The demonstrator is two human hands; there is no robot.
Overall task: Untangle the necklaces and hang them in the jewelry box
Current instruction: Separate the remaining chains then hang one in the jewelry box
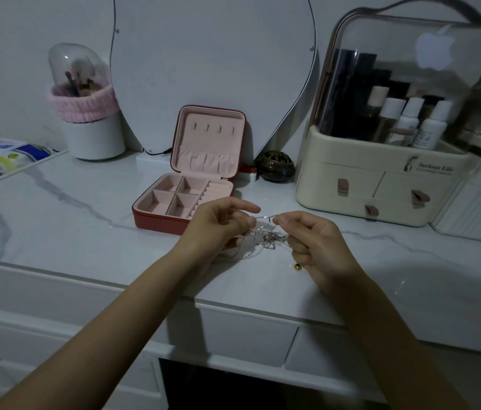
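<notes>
- Left hand (pixel 218 224) and right hand (pixel 311 239) each pinch one end of a short taut bit of chain, running left-right between them just above the table (pixel 70 232).
- The rest of the necklaces (pixel 269 239) hang as a knotted clump right under that span, no clear long axis.
- Box (pixel 192 184) sits open just far-left of the hands, left hand nearer, lid hooks looking bare.

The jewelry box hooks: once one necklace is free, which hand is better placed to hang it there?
Probably the left hand. It is nearer to the open jewelry box, just in front of its tray, while the right hand is farther to the side. Both hands pinch the tangled necklaces now.
</notes>
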